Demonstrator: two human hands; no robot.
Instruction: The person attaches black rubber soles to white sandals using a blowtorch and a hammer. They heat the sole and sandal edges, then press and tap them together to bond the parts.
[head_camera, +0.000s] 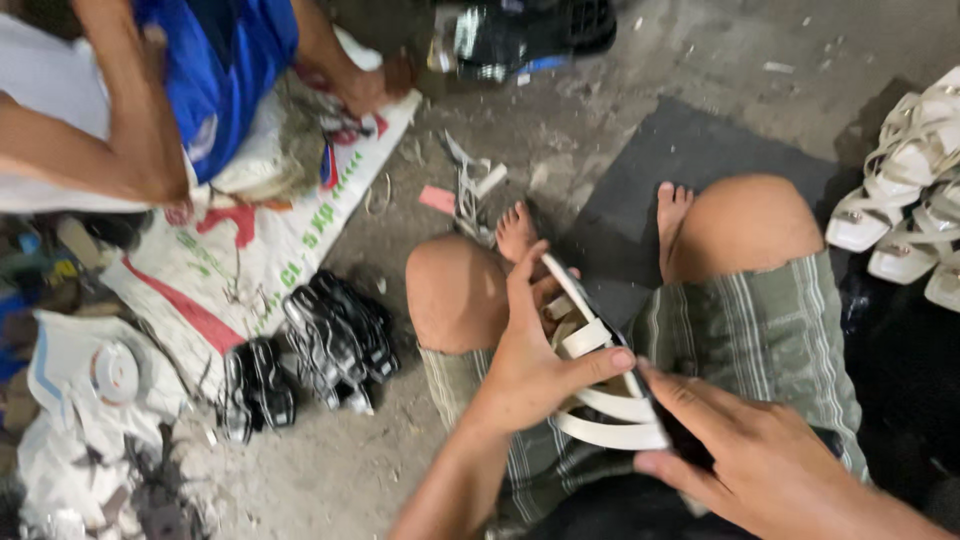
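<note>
Two bare hands work at one sandal above the person's lap, but going from the left edge first: a heap of white bags and scraps (70, 400) lies on the dusty floor, and above it another person in a blue garment (215, 60) crouches over a printed white sack (250, 250), one hand of theirs (365, 90) reaching down near the sack's far end. Just right of the sack sit two bundles of black sandal soles (310, 355), lying side by side on the concrete. Farther right, a pair of scissors (465, 185) rests on the floor near the person's bare foot (517, 232). At centre, the left hand (530, 360) is wrapped around a white-strapped sandal (600, 385), fingers over the sole's edge and thumb pressed across the straps, grasping it firmly. The sandal is held tilted between the knees, over green striped shorts (750, 340). The right hand (750, 460) grips the sandal's near end, its fingers against the dark sole. A dark mat (680, 150) lies under the feet. At the right edge, a pile of finished white sandals (910, 190) is stacked.
</note>
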